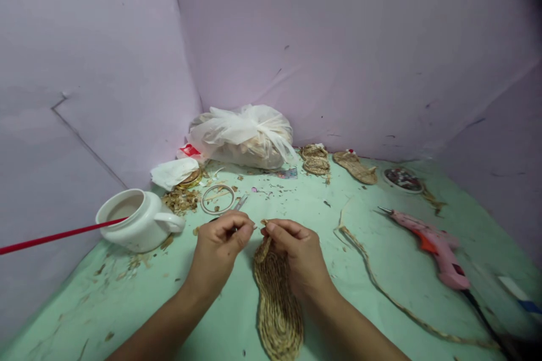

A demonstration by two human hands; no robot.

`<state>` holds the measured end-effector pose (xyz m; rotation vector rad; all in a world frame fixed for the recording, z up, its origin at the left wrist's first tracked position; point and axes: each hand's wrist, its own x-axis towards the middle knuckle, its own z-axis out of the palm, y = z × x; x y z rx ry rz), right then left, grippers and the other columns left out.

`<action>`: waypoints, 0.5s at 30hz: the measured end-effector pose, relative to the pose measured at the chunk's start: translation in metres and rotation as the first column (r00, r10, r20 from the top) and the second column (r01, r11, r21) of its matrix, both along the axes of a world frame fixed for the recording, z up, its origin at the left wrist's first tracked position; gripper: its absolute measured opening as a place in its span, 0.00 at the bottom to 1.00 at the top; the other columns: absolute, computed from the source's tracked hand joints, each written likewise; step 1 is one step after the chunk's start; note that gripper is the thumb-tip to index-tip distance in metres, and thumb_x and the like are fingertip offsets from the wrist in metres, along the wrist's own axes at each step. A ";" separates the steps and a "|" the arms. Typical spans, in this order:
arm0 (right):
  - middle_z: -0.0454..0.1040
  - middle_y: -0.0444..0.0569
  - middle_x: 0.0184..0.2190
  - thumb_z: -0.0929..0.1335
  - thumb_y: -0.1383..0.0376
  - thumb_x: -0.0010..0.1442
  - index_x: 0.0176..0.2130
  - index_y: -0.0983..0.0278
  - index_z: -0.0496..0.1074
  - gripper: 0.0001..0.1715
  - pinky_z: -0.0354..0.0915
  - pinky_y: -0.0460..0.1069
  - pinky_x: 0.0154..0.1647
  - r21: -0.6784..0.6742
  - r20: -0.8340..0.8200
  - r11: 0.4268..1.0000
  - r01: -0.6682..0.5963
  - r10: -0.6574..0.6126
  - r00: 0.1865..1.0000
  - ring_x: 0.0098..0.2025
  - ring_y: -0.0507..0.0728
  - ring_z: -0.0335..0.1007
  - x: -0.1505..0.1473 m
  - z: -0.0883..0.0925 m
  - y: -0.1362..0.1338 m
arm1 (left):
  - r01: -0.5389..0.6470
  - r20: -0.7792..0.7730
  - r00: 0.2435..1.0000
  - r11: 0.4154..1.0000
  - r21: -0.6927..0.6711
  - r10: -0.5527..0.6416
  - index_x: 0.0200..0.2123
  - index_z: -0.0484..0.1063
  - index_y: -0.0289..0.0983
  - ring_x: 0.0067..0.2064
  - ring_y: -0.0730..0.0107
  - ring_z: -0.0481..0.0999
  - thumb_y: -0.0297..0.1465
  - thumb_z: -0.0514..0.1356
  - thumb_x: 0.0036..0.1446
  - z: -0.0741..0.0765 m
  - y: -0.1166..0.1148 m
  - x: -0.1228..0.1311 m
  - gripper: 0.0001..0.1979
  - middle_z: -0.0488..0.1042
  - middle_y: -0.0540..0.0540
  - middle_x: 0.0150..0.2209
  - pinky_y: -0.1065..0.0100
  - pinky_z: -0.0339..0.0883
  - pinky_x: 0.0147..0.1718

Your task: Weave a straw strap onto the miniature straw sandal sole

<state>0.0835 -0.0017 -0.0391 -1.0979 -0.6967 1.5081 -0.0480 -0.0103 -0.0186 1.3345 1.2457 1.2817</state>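
A shoe-sole-shaped piece of coiled straw braid (277,310) lies below my hands, its toe end pointing away from me. My right hand (298,245) pinches the braid's loose end (265,222) just above the top of the sole. Close by on the left, my left hand (222,245) is closed, thumb against forefinger. A tiny pale bit shows at its fingertips, too small to name. Behind that hand a pointed metal blade (241,203) sticks out, its handle mostly hidden.
A white pot (144,231) with a red stick (63,238) stands left. Behind are a roll of tape (218,198), a plastic bag (249,138) and straw soles (354,167). A long braid (372,276), a pink glue gun (438,251) and a dish (403,179) lie right.
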 end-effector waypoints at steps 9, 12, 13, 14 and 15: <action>0.75 0.45 0.21 0.72 0.64 0.44 0.25 0.64 0.78 0.05 0.61 0.47 0.27 0.106 0.124 0.994 -0.027 0.014 0.992 0.23 0.51 0.64 -0.003 0.000 -0.004 | -0.008 0.128 0.992 0.997 -0.074 0.018 0.19 0.73 0.35 0.28 0.73 0.65 0.28 0.62 0.44 -0.011 0.002 0.007 0.05 0.68 0.50 0.22 0.71 0.59 0.30; 0.76 0.47 0.24 0.71 0.65 0.44 0.25 0.64 0.78 0.04 0.63 0.48 0.29 0.175 0.270 0.984 -0.019 -0.030 0.962 0.26 0.54 0.68 -0.003 0.003 -0.006 | -0.035 0.140 0.989 0.993 -0.111 0.050 0.18 0.73 0.35 0.27 0.73 0.65 0.28 0.63 0.43 -0.011 0.002 0.007 0.05 0.68 0.51 0.21 0.72 0.58 0.29; 0.77 0.47 0.24 0.71 0.66 0.44 0.25 0.64 0.77 0.04 0.63 0.49 0.30 0.201 0.311 0.979 -0.017 -0.048 0.949 0.27 0.54 0.68 -0.003 0.003 -0.006 | -0.042 0.140 0.988 0.991 -0.124 0.060 0.18 0.73 0.34 0.26 0.74 0.64 0.28 0.63 0.42 -0.010 0.002 0.006 0.05 0.68 0.51 0.20 0.72 0.58 0.28; 0.77 0.47 0.24 0.71 0.66 0.45 0.24 0.64 0.77 0.03 0.64 0.49 0.31 0.227 0.344 0.974 -0.016 -0.065 0.937 0.28 0.55 0.69 -0.003 0.004 -0.006 | -0.049 0.138 0.988 0.990 -0.135 0.068 0.17 0.72 0.34 0.26 0.74 0.64 0.28 0.63 0.42 -0.009 0.002 0.007 0.05 0.68 0.51 0.19 0.72 0.58 0.28; 0.77 0.48 0.24 0.71 0.67 0.45 0.24 0.64 0.77 0.03 0.64 0.49 0.31 0.249 0.370 0.968 -0.015 -0.081 0.925 0.28 0.55 0.69 -0.003 0.004 -0.007 | -0.055 0.136 0.988 0.988 -0.144 0.075 0.17 0.72 0.34 0.25 0.74 0.63 0.28 0.63 0.41 -0.008 0.001 0.007 0.05 0.67 0.51 0.18 0.72 0.57 0.27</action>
